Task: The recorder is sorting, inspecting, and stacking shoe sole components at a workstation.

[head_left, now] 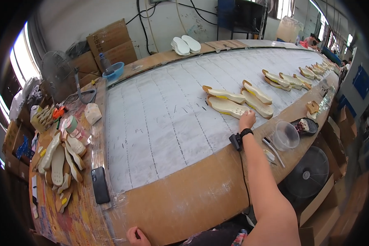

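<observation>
My right hand (247, 119) reaches out over the white work surface, its fingers closed at the near end of a cream shoe sole (225, 107) with a brown rim and a yellow patch along its side. Beside that sole lie another sole (223, 95) behind it and a pair of soles (257, 103) to its right. A black device with a cable (236, 141) is strapped at my right wrist. My left hand (137, 237) is at the lower edge by the brown board, fingers loosely curled, nothing seen in them.
More soles (281, 78) run in a row toward the far right. A heap of soles (58, 162) and a dark phone (99, 184) lie at left. A clear plastic tub (286, 136), a marker (268, 141) and a shoe (306, 126) are on the right edge, above a fan (306, 175).
</observation>
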`<state>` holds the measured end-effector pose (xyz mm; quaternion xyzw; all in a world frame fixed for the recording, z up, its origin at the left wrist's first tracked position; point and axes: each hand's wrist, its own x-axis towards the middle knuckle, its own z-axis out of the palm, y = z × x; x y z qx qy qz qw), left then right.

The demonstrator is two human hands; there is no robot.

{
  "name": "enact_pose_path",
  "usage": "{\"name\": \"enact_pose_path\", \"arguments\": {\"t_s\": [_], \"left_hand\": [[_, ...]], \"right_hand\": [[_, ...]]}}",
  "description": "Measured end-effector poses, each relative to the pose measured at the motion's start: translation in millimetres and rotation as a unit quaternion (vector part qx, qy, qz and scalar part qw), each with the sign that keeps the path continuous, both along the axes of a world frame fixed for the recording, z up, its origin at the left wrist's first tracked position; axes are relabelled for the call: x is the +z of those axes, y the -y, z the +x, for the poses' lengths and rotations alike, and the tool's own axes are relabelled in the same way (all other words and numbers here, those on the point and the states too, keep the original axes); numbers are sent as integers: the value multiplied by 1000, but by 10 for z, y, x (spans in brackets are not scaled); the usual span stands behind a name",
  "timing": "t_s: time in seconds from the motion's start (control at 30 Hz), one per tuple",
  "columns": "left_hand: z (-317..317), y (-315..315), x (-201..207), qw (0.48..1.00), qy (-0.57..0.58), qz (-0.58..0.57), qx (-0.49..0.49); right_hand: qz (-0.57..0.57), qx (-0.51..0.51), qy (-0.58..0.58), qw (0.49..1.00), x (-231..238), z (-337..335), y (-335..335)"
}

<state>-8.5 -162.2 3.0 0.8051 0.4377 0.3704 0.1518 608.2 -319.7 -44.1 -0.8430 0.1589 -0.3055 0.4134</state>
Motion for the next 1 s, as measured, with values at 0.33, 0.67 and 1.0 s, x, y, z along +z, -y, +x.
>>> {"name": "enact_pose_path", "arguments": {"t_s": [0.33, 0.67, 1.0], "left_hand": [[85, 66, 68, 998, -54, 8, 27], [137, 29, 110, 994, -99, 24, 34], [64, 92, 30, 993, -111, -21, 27]], "right_hand": [[-108, 89, -242, 960, 446, 774, -148], [293, 294, -168, 894, 586, 805, -221], [52, 158, -37, 985, 16, 364, 246]]}}
